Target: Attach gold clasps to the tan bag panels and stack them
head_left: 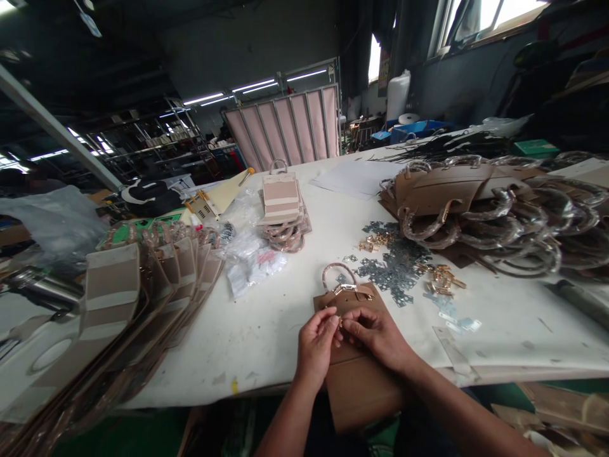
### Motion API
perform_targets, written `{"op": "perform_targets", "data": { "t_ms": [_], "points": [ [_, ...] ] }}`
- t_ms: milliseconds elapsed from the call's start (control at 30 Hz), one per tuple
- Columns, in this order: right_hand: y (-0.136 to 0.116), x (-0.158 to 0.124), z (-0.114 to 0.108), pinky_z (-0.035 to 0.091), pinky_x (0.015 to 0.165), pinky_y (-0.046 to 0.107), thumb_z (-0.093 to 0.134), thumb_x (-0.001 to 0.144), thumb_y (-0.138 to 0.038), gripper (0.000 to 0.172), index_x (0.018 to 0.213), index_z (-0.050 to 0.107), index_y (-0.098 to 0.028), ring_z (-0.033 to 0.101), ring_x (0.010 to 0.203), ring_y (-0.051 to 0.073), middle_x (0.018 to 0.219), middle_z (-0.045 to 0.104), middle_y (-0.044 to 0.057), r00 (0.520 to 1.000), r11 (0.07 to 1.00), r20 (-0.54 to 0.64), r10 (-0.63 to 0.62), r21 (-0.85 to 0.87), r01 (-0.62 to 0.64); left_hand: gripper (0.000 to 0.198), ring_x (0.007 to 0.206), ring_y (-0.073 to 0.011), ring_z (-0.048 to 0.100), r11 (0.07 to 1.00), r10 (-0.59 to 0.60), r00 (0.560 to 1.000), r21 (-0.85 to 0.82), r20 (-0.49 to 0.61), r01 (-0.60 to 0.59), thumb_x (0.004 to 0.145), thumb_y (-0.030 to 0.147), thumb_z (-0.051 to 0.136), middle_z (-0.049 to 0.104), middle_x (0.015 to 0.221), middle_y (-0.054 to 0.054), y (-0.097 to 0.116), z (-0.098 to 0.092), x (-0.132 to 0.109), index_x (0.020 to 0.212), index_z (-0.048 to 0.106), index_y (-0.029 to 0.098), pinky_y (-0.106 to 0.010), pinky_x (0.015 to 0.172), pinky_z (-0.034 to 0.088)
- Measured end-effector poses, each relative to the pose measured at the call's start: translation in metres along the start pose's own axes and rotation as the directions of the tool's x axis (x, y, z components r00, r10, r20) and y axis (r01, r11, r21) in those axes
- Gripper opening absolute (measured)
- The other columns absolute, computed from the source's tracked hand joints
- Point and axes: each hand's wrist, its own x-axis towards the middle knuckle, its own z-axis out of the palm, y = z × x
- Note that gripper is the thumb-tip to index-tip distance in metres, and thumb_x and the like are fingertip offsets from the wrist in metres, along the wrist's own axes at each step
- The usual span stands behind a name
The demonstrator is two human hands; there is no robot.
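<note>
Over a brown bag panel (358,387) at the table's front edge, my two hands meet fingertip to fingertip. Between them shows a small gold metal fitting (340,322), too small to make out fully. My left hand (320,339) pinches it from the left, thumb against fingers. From the right, my right hand (373,333) has its fingers closed at the same piece. Just beyond my hands, the panel carries a plastic-wrapped round handle (339,270) and a gold clasp (346,289). The panel's lower part hangs past the table edge.
Grey metal plates (397,270) lie scattered right of the panel, beside gold fittings (442,279). Brown handled panels (442,190) pile up at the right. More panels (111,285) fan out at the left, and a smaller stack (280,197) stands behind clear plastic bags (254,270).
</note>
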Motion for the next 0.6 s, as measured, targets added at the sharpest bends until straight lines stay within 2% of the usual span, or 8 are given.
{"op": "perform_targets", "data": {
  "t_ms": [133, 300, 500, 600],
  "points": [
    [0.004, 0.001, 0.001, 0.044, 0.065, 0.028, 0.076, 0.094, -0.058, 0.041, 0.092, 0.071, -0.017, 0.058, 0.068, 0.015, 0.08, 0.073, 0.004, 0.999, 1.0, -0.037, 0.01, 0.014, -0.01, 0.043, 0.066, -0.0141, 0.066, 1.0, 0.014, 1.0, -0.012, -0.018, -0.014, 0.086, 0.052, 0.081, 0.074, 0.08, -0.005, 0.0, 0.001, -0.002, 0.103, 0.072, 0.013, -0.024, 0.062, 0.055],
    [0.012, 0.002, -0.003, 0.044, 0.064, 0.028, 0.079, 0.091, -0.06, 0.043, 0.09, 0.07, -0.018, 0.057, 0.065, 0.016, 0.071, 0.068, 0.001, 0.993, 0.999, -0.121, 0.01, 0.031, -0.006, 0.054, 0.09, -0.0194, 0.073, 1.0, 0.027, 0.995, 0.005, 0.097, -0.027, 0.082, 0.048, 0.086, 0.077, 0.103, -0.009, -0.008, -0.004, -0.001, 0.123, 0.072, 0.015, -0.026, 0.075, 0.061],
    [0.006, 0.001, -0.004, 0.048, 0.068, 0.028, 0.072, 0.098, -0.058, 0.041, 0.093, 0.077, -0.018, 0.061, 0.07, 0.016, 0.079, 0.073, 0.004, 0.999, 1.0, -0.033, -0.014, -0.029, 0.013, 0.058, 0.087, -0.0197, 0.074, 0.999, 0.029, 0.996, 0.032, 0.089, -0.032, 0.084, 0.051, 0.084, 0.078, 0.108, -0.012, -0.01, -0.005, 0.001, 0.127, 0.073, 0.014, -0.028, 0.076, 0.062],
    [0.008, 0.002, -0.002, 0.049, 0.067, 0.028, 0.08, 0.091, -0.057, 0.04, 0.103, 0.076, -0.02, 0.062, 0.069, 0.016, 0.081, 0.074, 0.002, 0.994, 0.999, -0.112, -0.007, 0.047, 0.012, 0.057, 0.084, -0.0191, 0.073, 0.999, 0.014, 0.996, 0.029, 0.093, -0.017, 0.087, 0.054, 0.08, 0.079, 0.105, -0.012, -0.006, -0.005, 0.0, 0.126, 0.074, 0.013, -0.028, 0.075, 0.062]
  ]
}}
